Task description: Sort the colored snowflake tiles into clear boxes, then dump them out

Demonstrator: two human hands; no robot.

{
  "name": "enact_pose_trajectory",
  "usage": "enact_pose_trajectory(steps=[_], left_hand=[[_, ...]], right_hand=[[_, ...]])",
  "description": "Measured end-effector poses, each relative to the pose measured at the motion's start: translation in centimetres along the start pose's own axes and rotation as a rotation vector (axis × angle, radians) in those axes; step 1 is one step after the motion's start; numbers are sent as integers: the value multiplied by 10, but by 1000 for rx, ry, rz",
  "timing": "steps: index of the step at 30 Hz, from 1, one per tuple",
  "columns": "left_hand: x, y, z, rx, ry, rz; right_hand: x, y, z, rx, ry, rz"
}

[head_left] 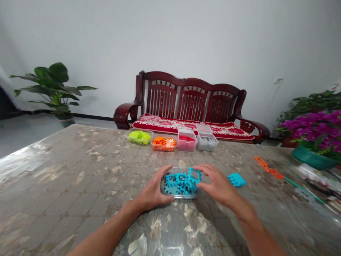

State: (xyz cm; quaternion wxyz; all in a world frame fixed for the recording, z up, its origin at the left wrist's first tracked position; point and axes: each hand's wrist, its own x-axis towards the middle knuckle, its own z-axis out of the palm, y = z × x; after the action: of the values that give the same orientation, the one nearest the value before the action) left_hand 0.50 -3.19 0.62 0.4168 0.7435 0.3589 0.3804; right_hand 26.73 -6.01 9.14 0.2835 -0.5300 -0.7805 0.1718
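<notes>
Left hand (pixel 156 190) clasping clear tub (pixel 181 197), right hand (pixel 217 183) pinching blue toothed hollow frame (pixel 190 175).

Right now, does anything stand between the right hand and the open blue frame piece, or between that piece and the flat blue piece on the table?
Nothing visible separates the right hand from the open blue frame piece. Toward the flat blue piece, the hand itself is in between; no other obstacle shows.

Glossy dark wood bench (pixel 191 96) with patterned cloth cushion (pixel 181 125); 2 hinged-looking boxes, (pixel 187 144) translucent plastic.
</notes>
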Motion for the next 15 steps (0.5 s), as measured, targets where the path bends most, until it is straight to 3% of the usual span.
enact_pose_trajectory(steps=[3,8,15], left_hand=[[0,-1,0,-15,1,18],[1,-2,1,-1,17,38],[1,0,1,-3,12,40]], right_hand=[[10,-14,12,-31,-114,-66],[16,-18,28,-33,-264,-119],[15,-18,30,-53,-226,-124]])
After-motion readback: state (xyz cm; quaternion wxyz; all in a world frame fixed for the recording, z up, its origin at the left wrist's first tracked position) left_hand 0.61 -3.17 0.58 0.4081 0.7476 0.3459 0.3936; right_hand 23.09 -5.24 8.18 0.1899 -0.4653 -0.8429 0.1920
